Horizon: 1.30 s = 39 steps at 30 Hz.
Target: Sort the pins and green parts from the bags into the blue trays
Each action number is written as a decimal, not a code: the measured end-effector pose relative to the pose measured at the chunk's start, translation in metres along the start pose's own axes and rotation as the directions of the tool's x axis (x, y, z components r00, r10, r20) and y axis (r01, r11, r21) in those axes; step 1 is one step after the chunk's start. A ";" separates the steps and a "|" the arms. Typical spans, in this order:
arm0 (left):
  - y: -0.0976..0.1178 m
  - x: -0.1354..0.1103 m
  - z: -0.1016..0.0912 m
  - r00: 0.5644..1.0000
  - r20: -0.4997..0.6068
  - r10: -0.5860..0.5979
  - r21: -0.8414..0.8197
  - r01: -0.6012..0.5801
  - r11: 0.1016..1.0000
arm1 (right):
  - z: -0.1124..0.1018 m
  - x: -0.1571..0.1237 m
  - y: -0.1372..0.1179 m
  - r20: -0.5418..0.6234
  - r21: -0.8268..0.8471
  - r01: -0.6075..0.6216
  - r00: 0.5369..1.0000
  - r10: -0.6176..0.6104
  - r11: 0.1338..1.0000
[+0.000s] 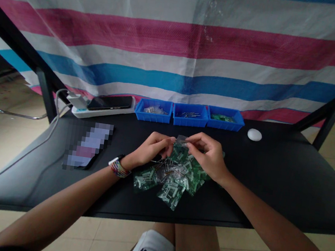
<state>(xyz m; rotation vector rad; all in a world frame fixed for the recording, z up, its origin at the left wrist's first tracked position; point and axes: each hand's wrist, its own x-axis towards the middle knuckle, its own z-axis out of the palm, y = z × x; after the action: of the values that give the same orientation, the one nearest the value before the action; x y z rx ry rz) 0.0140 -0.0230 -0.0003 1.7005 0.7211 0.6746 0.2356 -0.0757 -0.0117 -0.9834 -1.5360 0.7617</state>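
My left hand and my right hand meet over the middle of a black table. Both pinch a small clear plastic bag held between their fingertips. Under and in front of the hands lies a heap of several small green-tinted bags with little metal parts inside. A few loose metal pins lie among the bags near my left hand. A banded bracelet sits on my left wrist.
Three blue bins stand in a row at the table's back edge. A power strip with a phone on it lies to their left, a second phone nearer me, a white oval object at right. A striped tarp hangs behind.
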 end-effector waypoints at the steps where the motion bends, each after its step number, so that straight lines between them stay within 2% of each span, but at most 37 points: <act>1: 0.000 0.000 0.000 1.000 0.006 -0.012 -0.015 0.013 1.000 | -0.001 0.000 -0.002 0.002 -0.075 0.084 0.996 -0.084 0.994; 4: -0.004 0.002 0.000 0.999 0.027 -0.024 -0.077 0.026 0.997 | -0.002 -0.001 -0.007 0.059 -0.228 0.310 0.951 -0.305 0.923; 6: -0.007 0.003 -0.001 0.999 0.032 -0.006 -0.121 0.009 0.993 | -0.002 -0.001 -0.007 0.076 -0.263 0.385 0.922 -0.379 0.885; 9: -0.009 0.005 -0.002 0.999 0.032 0.007 -0.141 -0.003 0.990 | -0.002 -0.002 -0.005 0.070 -0.291 0.417 0.907 -0.415 0.861; 13: -0.006 0.005 -0.001 0.999 0.028 -0.034 -0.119 0.037 0.992 | -0.001 -0.003 -0.003 0.083 -0.306 0.395 0.917 -0.390 0.866; 17: -0.006 0.005 0.001 1.000 0.005 -0.026 -0.129 0.026 0.991 | -0.001 -0.003 -0.003 0.027 -0.234 0.267 0.963 -0.268 0.935; 20: -0.009 0.007 0.000 1.000 -0.026 -0.015 -0.119 0.011 0.993 | -0.002 -0.002 -0.001 0.010 0.011 0.058 0.998 -0.058 0.998; 22: -0.010 0.007 -0.001 0.999 -0.043 -0.001 -0.111 -0.004 0.994 | -0.002 -0.002 0.001 0.064 0.170 -0.097 0.994 0.087 0.981; 24: -0.010 0.007 -0.001 0.999 -0.043 0.012 -0.108 -0.017 0.994 | 0.000 -0.001 0.003 0.119 0.255 -0.210 0.975 0.185 0.944; 28: -0.007 0.006 0.002 1.000 -0.006 0.023 -0.110 -0.024 0.994 | 0.005 -0.002 0.006 0.120 0.270 -0.266 0.963 0.242 0.925; 31: -0.004 0.004 0.004 0.999 0.007 0.039 -0.106 -0.038 0.994 | 0.007 -0.003 0.006 0.109 0.220 -0.241 0.969 0.222 0.945; 34: -0.004 0.003 0.004 0.999 -0.001 0.041 -0.054 -0.041 0.998 | 0.006 -0.003 0.004 0.080 0.121 -0.158 0.986 0.149 0.980; 37: -0.005 0.001 0.004 1.000 -0.015 0.023 0.010 -0.023 1.000 | 0.004 -0.003 0.001 0.029 -0.045 0.032 0.999 -0.031 0.998; 39: -0.005 0.001 0.004 0.999 -0.038 0.005 0.030 -0.003 1.000 | 0.002 -0.003 -0.002 0.016 -0.187 0.190 0.982 -0.191 0.964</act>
<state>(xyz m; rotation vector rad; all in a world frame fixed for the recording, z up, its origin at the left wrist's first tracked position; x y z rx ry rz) 0.0170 -0.0239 -0.0062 1.7212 0.7581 0.7033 0.2339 -0.0790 -0.0119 -0.9559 -1.6956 0.4858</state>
